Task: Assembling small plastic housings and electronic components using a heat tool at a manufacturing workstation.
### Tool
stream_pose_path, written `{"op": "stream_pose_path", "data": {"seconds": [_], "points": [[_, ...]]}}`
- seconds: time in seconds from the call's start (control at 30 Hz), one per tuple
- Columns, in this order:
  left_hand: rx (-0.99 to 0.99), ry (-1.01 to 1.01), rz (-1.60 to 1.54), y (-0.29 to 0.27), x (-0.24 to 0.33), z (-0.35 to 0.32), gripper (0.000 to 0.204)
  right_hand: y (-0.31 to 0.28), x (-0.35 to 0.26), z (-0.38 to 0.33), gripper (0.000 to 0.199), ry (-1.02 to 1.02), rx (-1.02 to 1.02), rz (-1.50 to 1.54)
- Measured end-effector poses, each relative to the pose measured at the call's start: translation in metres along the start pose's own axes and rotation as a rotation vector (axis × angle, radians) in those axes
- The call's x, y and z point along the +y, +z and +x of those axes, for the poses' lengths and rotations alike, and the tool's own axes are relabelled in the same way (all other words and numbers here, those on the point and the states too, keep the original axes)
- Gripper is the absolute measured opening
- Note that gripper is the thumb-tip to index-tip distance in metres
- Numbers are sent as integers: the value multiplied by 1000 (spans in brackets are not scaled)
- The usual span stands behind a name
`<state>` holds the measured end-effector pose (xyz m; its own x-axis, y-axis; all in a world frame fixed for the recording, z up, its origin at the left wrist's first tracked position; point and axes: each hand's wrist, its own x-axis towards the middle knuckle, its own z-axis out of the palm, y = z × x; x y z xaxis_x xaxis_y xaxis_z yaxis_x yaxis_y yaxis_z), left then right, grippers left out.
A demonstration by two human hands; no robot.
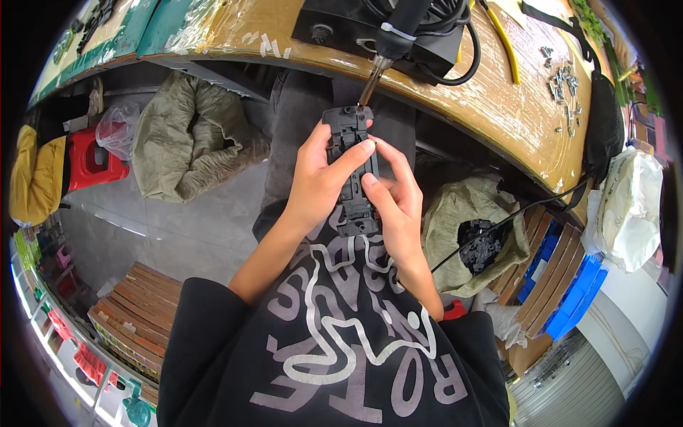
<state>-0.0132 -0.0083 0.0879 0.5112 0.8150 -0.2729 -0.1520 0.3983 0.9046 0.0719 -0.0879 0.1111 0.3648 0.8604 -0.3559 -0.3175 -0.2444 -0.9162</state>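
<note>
While the left hand (313, 174) and right hand (400, 201) clasp a black part (351, 191), their grip is closed. The table (509, 117) carries screws (560, 89) near its right edge.

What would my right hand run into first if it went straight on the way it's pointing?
The long black plastic part, which your right hand already touches. Past that, probably your left hand, though depth is unclear.

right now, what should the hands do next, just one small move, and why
Perhaps steady the black part against the metal tip: the tip appears to meet its far end, while the left hand and right hand hold either side.
</note>
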Motion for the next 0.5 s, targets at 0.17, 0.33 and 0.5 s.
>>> {"op": "stream_pose_path", "data": {"seconds": [0.17,0.33,0.5], "points": [[59,-7,52,4,-21,10,28,-20,23,15,42,40,-47,-34],[54,-15,128,3,-40,16,26,-38,25,26,29,188,-136,67],[40,-85,244,-3,-97,31,32,-44,118,41,15,3,188,274]]}}
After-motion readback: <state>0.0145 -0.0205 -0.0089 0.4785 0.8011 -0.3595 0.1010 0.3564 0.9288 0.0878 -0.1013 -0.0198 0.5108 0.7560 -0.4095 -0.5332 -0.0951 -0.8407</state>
